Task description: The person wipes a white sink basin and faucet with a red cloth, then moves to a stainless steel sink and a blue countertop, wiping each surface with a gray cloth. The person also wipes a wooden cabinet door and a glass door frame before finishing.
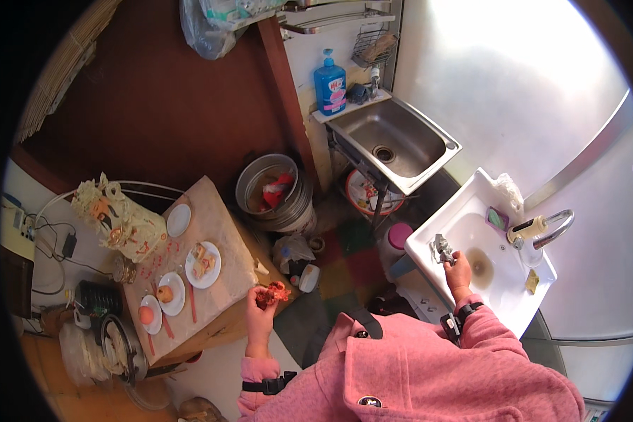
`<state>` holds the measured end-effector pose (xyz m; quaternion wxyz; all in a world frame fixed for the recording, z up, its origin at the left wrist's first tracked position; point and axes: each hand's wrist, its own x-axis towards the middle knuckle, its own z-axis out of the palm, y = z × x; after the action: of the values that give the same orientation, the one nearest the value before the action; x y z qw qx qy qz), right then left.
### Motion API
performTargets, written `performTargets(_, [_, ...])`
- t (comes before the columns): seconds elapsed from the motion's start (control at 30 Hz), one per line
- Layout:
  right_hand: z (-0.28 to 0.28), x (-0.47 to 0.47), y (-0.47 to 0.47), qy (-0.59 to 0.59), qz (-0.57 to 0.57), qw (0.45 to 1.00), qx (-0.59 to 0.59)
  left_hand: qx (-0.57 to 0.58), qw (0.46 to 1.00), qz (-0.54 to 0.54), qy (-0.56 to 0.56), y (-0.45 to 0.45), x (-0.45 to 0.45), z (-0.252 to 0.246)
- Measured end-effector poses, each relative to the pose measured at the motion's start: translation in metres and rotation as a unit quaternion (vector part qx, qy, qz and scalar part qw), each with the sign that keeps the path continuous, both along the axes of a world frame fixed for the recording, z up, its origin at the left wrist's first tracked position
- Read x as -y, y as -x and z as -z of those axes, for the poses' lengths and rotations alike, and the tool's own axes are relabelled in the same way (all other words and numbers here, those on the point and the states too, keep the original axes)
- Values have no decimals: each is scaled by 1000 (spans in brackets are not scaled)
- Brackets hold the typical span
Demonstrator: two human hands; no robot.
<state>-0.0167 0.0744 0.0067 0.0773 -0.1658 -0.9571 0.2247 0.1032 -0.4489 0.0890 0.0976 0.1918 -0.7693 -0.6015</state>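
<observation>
My left hand (261, 316) is closed around a crumpled red item (273, 294), maybe a wrapper or cloth, held beside the edge of a table (227, 271). To the right, my right hand (458, 275) pinches a grey crumpled rag or wad (443, 248) at the near left rim of a white washbasin (422, 250). Brownish water or residue sits around the basin's drain (478, 264). On the basin's far side stands a curved chrome faucet (551, 227) with a cream-coloured body. A green bar of soap in a dish (497, 219) lies near it.
A stainless steel sink (395, 134) with a blue pump bottle (330, 87) stands ahead. Nested metal buckets (274, 195) are on the floor. On the table are a bearded figurine (121, 219) and white plates (178, 220), some with fruit. A yellow sponge (531, 281) rests on the basin.
</observation>
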Motion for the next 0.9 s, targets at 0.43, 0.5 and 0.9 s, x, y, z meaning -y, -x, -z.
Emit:
performTargets(0.43, [-6,17,41,84,-39,994,-61,-22,999,-24,-18,24,-7,-7])
performTargets(0.5, [-7,17,45,89,-31,994,-48,-26,999,-27,-34,26,-9,-6])
performTargets(0.9, [5,-6,47,91,-4,993,-81,-65,997,-39,22,26,-12,-18])
